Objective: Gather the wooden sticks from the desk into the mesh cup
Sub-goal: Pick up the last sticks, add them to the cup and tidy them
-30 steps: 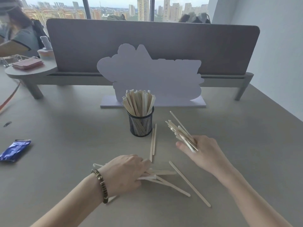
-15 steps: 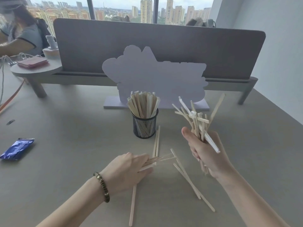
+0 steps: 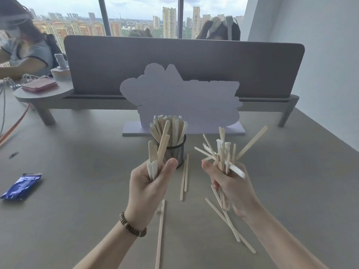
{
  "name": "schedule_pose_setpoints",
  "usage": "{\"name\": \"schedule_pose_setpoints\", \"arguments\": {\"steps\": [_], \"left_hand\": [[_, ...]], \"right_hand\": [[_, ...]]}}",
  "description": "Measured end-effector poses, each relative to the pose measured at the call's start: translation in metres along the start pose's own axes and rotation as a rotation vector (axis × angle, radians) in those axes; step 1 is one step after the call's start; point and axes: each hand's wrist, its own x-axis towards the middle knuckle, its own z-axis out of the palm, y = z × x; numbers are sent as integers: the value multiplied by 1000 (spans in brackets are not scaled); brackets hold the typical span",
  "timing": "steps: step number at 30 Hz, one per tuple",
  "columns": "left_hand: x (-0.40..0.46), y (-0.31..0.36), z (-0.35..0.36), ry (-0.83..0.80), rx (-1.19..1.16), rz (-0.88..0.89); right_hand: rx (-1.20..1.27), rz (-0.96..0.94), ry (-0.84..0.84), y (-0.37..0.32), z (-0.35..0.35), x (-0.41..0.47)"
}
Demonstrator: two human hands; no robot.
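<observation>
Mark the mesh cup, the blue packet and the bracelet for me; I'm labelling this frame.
mesh cup (image 3: 174,152), head view: dark mesh wall.
blue packet (image 3: 21,186), head view: middle of wrapper.
bracelet (image 3: 131,227), head view: beads on left wrist.

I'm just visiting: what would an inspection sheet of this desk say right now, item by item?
Surface: grey desk, matte, with loose sticks lying on it.
Job's things: mesh cup upright and packed with sticks; more lie near both wrists.
Clutter: blue packet at left; small dark clip.
Hands: left hand grips a few sticks; right hand grips a splayed bundle.
Cables: orange and grey cables at far left.
Surroundings: grey divider, white cut-out sign, people seated beyond, city windows.
</observation>
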Motion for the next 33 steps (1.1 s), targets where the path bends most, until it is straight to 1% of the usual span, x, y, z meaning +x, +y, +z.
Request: {"name": "schedule_pose_setpoints", "arguments": {"steps": [7, 11, 14, 21, 27, 30, 33], "left_hand": [[-14, -12, 4, -16, 34, -85], [-15, -19, 5, -18, 89, -110], [-14, -20, 6, -7, 99, -112], [-15, -23, 4, -24, 99, -107], [-15, -25, 5, -38, 130, -119], [-15, -23, 6, -52, 148, -132], [-13, -21, 6, -41, 106, -151]], "right_hand": [[-78, -7, -11, 13, 6, -2], [-83, -11, 114, 15, 8, -5], [-112, -27, 171, 15, 9, -6], [-123, -41, 86, 16, 7, -5], [-275, -69, 130, 15, 10, -5], [-252, -74, 180, 17, 11, -3], [-139, -85, 175, 11, 11, 0]]}}
